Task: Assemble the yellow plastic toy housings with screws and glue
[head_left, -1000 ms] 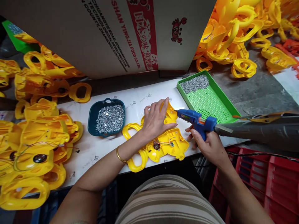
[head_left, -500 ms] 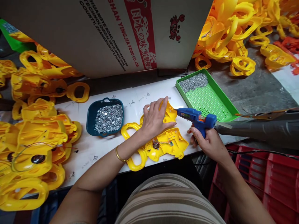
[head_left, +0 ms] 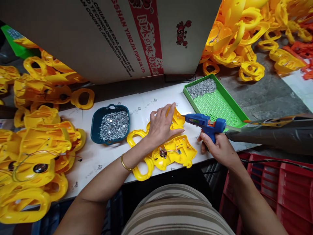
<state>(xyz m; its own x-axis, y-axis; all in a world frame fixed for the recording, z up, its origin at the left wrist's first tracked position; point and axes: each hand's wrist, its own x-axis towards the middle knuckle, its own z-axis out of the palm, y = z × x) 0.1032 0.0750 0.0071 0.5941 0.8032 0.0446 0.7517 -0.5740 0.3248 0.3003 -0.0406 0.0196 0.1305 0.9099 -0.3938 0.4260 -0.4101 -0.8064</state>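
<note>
the glossy near yellow shell [head_left: 174, 157] lies hollow-side up on the tabletop [head_left: 97, 153], carrying a round dark part [head_left: 163, 153], wires [head_left: 172, 150] and circuit board [head_left: 179, 151]. my right hand [head_left: 219, 147] grips a glue gun [head_left: 202, 122]; from here i can't tell if my left hand [head_left: 160, 125] clasps the far shell [head_left: 178, 120].

The right hand [head_left: 218, 145] is wrapped around the glue gun [head_left: 202, 121] at its handle, thumb lying against the near side. The right forearm [head_left: 251, 189] slants in from the glue gun's near right. Left of the glue gun's nozzle, the left hand [head_left: 160, 127] shows its back, fingers arched forward, thumb stretched toward the nozzle. The left forearm [head_left: 110, 173] lies to the glue gun's near left.
</note>
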